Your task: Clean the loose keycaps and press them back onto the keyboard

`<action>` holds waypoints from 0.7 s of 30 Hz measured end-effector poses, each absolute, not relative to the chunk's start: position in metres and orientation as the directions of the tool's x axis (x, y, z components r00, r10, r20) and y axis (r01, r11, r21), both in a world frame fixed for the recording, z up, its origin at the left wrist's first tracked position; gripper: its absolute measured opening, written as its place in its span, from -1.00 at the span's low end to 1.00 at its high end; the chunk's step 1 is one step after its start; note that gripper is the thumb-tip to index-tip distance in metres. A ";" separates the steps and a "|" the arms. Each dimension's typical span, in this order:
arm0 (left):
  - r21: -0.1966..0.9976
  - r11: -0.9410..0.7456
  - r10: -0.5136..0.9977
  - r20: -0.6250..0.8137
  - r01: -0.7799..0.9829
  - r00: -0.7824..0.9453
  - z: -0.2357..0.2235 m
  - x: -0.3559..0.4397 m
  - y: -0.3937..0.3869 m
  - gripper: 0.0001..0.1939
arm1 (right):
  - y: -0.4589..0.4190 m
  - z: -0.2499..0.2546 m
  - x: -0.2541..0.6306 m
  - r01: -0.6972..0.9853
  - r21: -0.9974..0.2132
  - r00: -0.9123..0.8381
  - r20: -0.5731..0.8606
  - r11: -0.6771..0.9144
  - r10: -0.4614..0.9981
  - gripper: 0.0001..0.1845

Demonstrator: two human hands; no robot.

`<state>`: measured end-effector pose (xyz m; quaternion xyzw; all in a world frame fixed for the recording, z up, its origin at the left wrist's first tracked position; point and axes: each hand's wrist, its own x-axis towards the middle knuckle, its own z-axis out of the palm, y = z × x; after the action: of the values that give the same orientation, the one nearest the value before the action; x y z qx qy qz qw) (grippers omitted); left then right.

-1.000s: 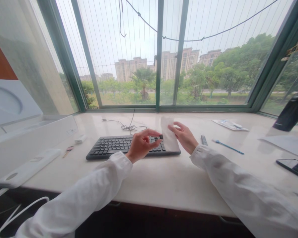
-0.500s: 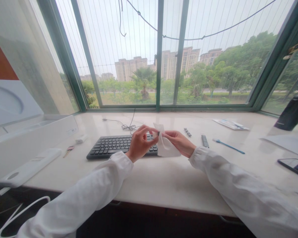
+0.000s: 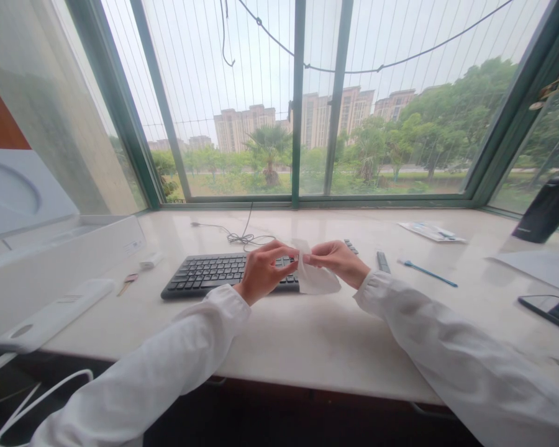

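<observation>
Operator: Where was the white cloth (image 3: 317,280)?

Manual: It was between your hands, above the right part of the black keyboard (image 3: 212,273), and it draped toward the keyboard's near edge.

Operator: State of each hand?

Manual: Your right hand (image 3: 339,261) was closed in a pinch on the cloth's upper part. Your left hand (image 3: 266,267) was curved, with thumb and finger brought close together at the cloth's left side; whether they gripped anything could not be told.

Operator: And the surrounding parts?

Manual: The keyboard lay flat on the counter (image 3: 307,347), with a coiled cable (image 3: 243,238) behind it. Small dark keycaps (image 3: 351,246) sat just beyond your right hand, partly hidden by it. Farther right lay a grey stick (image 3: 382,262), a blue brush-like tool (image 3: 431,274) and a phone (image 3: 552,312). To the keyboard's left were a white adapter (image 3: 150,261) and a metal key (image 3: 128,283).
</observation>
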<state>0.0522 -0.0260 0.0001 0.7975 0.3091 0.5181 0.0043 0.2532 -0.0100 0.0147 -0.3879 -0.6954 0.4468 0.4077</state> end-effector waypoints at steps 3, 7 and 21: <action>0.340 -0.804 0.500 0.831 0.488 0.245 0.002 0.052 -0.028 -0.82 | -0.010 0.021 0.256 0.216 -0.913 -0.382 0.246 0.345 0.891 -0.48; 0.362 -0.791 0.500 0.847 0.493 0.181 0.008 0.052 -0.032 -0.77 | -0.008 0.040 0.277 0.362 -0.853 -0.428 0.206 0.376 0.880 -0.47; 0.309 -0.732 0.552 0.791 0.607 0.264 0.003 0.055 -0.025 -0.74 | 0.004 0.057 0.331 0.727 -0.555 -0.392 0.147 0.404 0.908 -0.56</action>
<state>0.0550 -0.0250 0.0029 0.7945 0.3647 0.4848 -0.0280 0.3314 0.0037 0.0574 -0.5056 -0.8085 0.2059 0.2197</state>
